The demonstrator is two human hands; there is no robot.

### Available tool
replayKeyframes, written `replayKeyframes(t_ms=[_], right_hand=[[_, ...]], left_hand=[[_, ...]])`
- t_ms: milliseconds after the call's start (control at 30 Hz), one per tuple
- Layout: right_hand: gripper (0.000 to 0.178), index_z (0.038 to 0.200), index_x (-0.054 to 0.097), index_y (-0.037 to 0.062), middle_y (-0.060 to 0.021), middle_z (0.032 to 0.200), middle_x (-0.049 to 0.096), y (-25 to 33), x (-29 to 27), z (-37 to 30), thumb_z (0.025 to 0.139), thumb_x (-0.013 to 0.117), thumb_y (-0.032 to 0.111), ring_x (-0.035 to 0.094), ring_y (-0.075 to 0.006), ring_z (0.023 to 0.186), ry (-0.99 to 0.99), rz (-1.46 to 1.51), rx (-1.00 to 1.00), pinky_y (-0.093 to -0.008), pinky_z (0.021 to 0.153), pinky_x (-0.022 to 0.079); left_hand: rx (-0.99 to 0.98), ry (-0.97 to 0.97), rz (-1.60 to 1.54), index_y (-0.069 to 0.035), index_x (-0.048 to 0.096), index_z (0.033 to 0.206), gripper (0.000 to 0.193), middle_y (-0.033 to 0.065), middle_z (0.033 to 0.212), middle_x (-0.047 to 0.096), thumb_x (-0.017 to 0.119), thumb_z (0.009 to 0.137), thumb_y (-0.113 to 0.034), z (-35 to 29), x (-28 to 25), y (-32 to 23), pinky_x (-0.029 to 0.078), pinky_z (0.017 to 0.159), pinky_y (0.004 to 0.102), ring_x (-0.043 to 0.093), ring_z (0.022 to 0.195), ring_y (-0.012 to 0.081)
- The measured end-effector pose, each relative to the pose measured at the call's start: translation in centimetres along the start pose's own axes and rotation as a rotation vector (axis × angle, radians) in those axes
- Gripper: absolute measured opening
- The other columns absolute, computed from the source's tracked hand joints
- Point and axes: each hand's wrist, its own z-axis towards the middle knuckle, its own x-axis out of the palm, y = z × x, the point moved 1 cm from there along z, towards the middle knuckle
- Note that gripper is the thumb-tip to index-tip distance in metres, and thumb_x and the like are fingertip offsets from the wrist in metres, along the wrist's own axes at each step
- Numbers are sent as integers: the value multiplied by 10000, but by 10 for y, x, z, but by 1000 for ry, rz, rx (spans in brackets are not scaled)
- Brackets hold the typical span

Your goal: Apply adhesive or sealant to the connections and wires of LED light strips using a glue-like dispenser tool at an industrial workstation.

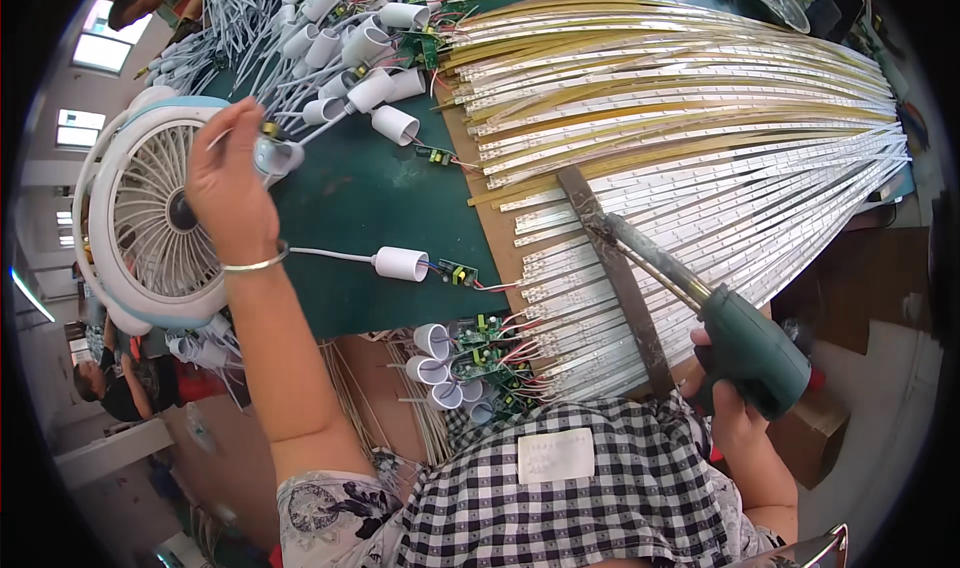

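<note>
My right hand (pixel 735 408) grips a dark green soldering gun (pixel 755 348) at the lower right. Its long metal barrel points up and left, the tip close to a dark, worn metal bar (pixel 620 278) lying across the LED strips (pixel 600 308). Raised in front of the fan, my left hand (pixel 232 183) has its fingers pinched together; what they hold is hard to make out. A small circuit board with a yellow part (pixel 268 129) shows beside the fingertips. Nearer me, a white cylindrical cap (pixel 400 264) on a cable joins a green circuit board (pixel 458 273), wired to a strip.
A white and pale blue fan (pixel 150 218) stands at the left. Many white caps with cables (pixel 320 48) heap at the back of the green table (pixel 350 203). More caps (pixel 432 341) crowd the near edge. Other people (pixel 110 378) are at the far left.
</note>
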Motion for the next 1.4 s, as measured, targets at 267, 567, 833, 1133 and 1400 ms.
replayKeyframes(t_ms=[267,567,833,1133,1400], right_hand=[[610,1284,445,-54,-128,1179,598,6,-4,-1,920,555,423,597,-149,644,85,-57,44,-267,618,483],[603,1242,515,-12,-116,1132,604,8,0,-11,895,575,478,601,-159,650,130,-34,179,-297,631,487],[499,1208,534,-16,-144,1094,604,8,3,-7,882,601,356,631,-187,643,173,-53,113,-296,603,513],[190,942,650,31,-90,883,663,10,8,1,756,639,68,645,-270,742,147,-147,21,-354,684,490],[473,1201,488,-68,-85,745,652,9,5,12,780,556,137,612,-171,635,313,-439,-333,-296,637,477]], left_hand=[[512,840,605,-133,686,822,143,-58,767,629,682,681,-111,-100,45,-91,333,767,342,545,759,152],[236,873,506,-115,677,826,181,-19,788,575,713,654,-75,-140,68,-67,365,779,352,523,813,198],[296,886,661,-133,661,797,108,-24,765,553,674,695,-101,-143,70,-70,353,802,371,514,812,186],[306,778,740,-142,631,818,168,-28,772,533,688,660,-131,-157,69,-70,322,801,389,500,798,180],[300,745,740,-147,646,771,181,-36,726,549,708,620,-70,-159,72,-72,307,787,380,520,764,179]])
